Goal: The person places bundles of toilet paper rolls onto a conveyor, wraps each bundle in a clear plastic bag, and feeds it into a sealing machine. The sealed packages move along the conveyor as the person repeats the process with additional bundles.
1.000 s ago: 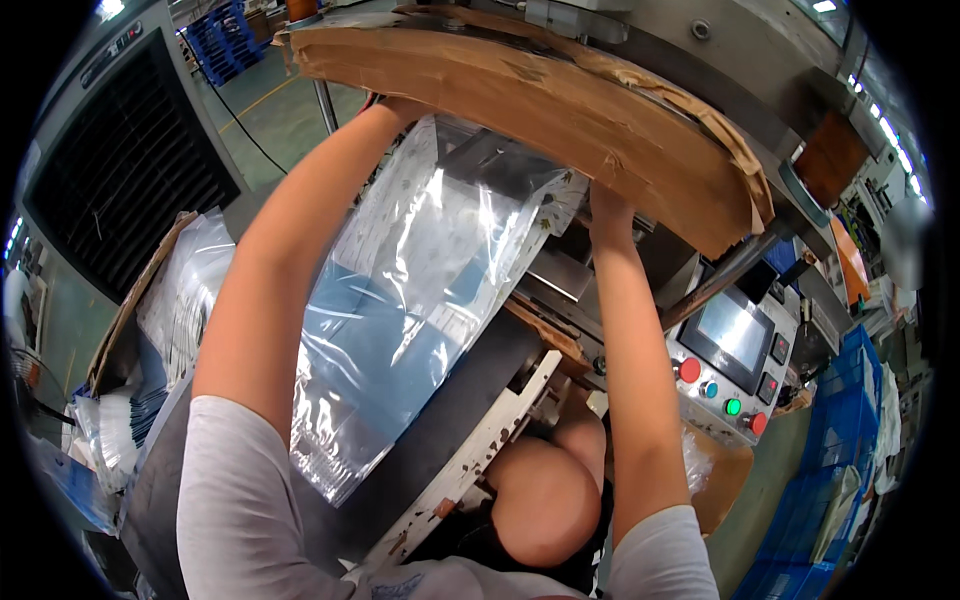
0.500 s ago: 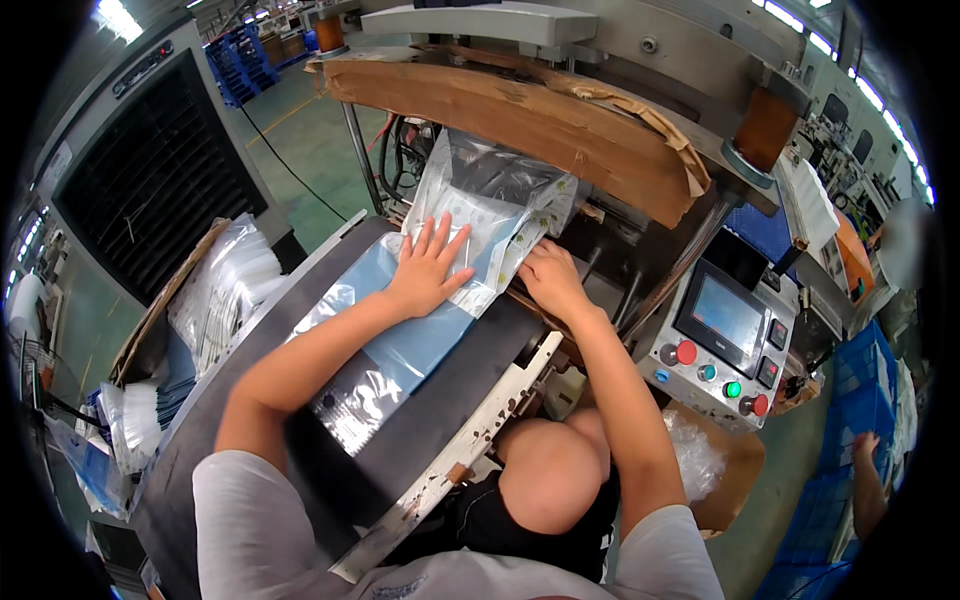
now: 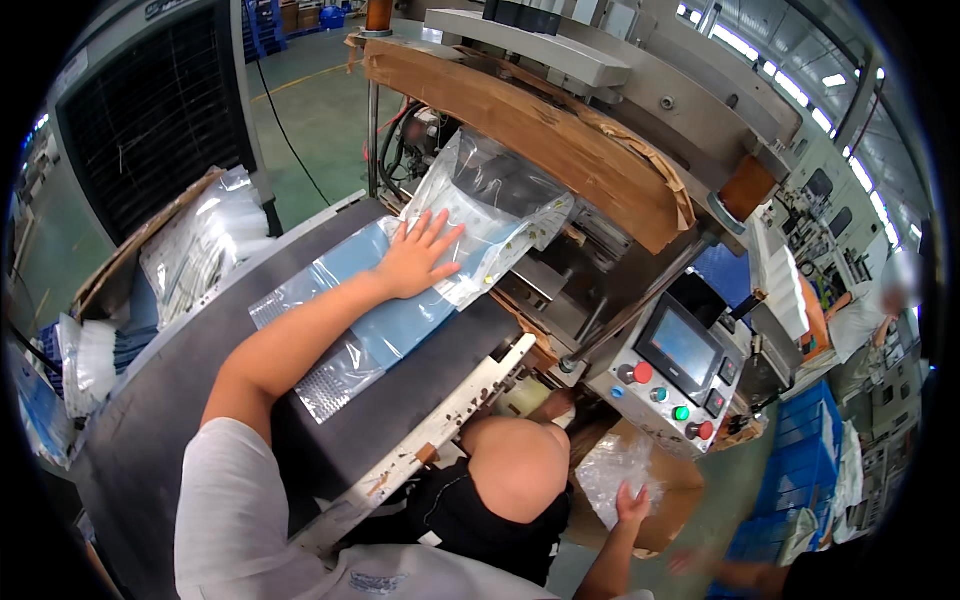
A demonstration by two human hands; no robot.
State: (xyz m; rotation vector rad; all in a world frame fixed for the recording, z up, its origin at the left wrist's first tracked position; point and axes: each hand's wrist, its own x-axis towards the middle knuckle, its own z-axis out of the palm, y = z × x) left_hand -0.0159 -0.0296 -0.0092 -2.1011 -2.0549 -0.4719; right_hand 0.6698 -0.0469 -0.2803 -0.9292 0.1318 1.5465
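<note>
My left hand [image 3: 418, 262] lies flat with its fingers spread on a clear plastic bag [image 3: 480, 215] with a printed edge. Beneath the palm is blue film or sheet [image 3: 395, 320], laid along the dark work surface. The far end of the bag reaches under the cardboard-covered front of a machine. Low on the right, my right hand [image 3: 632, 503] is raised at an open cardboard box [image 3: 675, 500]. Its fingers are apart beside crumpled clear plastic [image 3: 610, 470]. I cannot make out anything held in it.
A control panel [image 3: 665, 375] with a screen and coloured buttons stands right of the machine. Stacked clear bags [image 3: 205, 230] fill a carton at left. Blue crates [image 3: 790, 460] stand at far right. Another person's blurred hand [image 3: 695, 562] enters at lower right.
My right hand has left the bag's right edge and moved down and right to the cardboard box. My left hand stays flat on the bag. The view has shifted.
</note>
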